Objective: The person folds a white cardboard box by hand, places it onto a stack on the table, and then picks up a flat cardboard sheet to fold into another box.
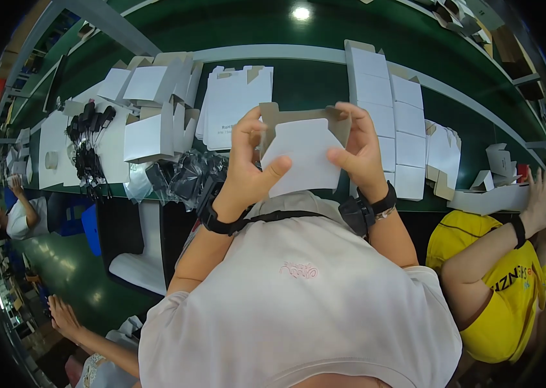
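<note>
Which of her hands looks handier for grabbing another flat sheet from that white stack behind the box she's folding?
Probably the left hand. Both hands grip the white carton, but the stack of flat white blanks lies up and left, just beyond the left hand. The right hand would have to cross over the carton.

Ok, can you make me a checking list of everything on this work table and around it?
Surface: green bench with a grey rail.
Job's things: white carton blank with brown flaps, held up in both hands.
Clutter: stack of flat blanks, folded white boxes, row of finished boxes, bagged black parts.
Grippers: left hand and right hand both pinch the blank.
Cables: black adapters with cords.
Surroundings: a co-worker in yellow at right.
</note>
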`<state>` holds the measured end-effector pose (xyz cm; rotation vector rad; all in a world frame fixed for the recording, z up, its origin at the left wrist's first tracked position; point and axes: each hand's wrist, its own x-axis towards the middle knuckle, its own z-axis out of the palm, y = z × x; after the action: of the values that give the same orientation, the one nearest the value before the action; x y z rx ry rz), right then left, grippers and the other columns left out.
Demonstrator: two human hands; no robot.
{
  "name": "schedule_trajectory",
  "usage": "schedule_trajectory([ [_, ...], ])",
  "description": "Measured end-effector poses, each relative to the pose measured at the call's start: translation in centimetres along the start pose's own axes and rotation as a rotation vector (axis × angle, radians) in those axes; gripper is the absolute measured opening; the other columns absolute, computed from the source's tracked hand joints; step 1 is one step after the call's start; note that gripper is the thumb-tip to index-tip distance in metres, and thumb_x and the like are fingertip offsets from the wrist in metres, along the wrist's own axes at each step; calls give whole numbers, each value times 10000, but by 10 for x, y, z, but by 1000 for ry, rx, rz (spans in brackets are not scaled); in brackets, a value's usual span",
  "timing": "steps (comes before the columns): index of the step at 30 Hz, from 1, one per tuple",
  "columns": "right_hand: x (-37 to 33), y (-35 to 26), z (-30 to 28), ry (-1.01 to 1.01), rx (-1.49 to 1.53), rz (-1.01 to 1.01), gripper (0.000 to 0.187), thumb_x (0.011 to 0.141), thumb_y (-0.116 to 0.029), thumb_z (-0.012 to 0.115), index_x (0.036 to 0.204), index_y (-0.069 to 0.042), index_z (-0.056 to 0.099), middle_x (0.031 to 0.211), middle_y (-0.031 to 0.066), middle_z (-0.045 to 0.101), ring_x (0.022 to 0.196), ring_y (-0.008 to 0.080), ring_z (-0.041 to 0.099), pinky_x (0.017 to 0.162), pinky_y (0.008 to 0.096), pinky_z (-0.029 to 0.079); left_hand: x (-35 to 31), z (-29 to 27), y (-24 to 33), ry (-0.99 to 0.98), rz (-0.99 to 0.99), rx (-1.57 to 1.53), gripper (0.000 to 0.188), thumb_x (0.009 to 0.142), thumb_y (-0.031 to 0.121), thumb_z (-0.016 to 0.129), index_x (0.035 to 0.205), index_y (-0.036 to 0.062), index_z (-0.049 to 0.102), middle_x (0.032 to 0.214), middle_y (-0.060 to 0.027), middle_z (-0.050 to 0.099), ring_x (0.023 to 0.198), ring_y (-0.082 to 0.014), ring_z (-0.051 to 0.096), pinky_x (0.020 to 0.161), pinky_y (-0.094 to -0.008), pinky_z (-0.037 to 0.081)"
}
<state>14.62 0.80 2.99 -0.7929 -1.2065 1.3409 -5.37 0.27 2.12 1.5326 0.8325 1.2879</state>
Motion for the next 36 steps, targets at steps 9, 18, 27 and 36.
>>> schedule_trajectory([
  [9,1,23,-10,-33,97,116,370,706,-141,666,1016,-31,496,1049,104,535,1026,186,488,903,310,368,-6,5,-31,111,-103,-204,538,803,257,664,1098,72,254,1149,-124,418,1036,-162,410,906,-308,345],
  [18,2,47,-17,-28,-104,100,396,853,-249,493,1176,-34,416,1013,76,513,976,151,476,870,256,356,-2,12,-54,201,-223,-324,422,846,257,616,1089,57,335,921,-35,462,870,-111,427,817,-253,358],
  [27,0,54,-9,98,-183,209,464,928,-299,405,1299,-20,399,1176,121,520,1000,151,505,877,251,378,-1,16,-65,198,-493,-128,390,932,320,434,1008,-30,588,922,-60,582,873,-121,510,777,-242,399],
  [36,2,48,-20,-19,-94,471,398,932,-318,391,1130,-9,547,1120,80,551,968,152,521,859,262,392,5,11,-64,127,-692,-361,220,898,203,471,889,12,581,822,-22,568,738,-89,521,649,-212,411],
])
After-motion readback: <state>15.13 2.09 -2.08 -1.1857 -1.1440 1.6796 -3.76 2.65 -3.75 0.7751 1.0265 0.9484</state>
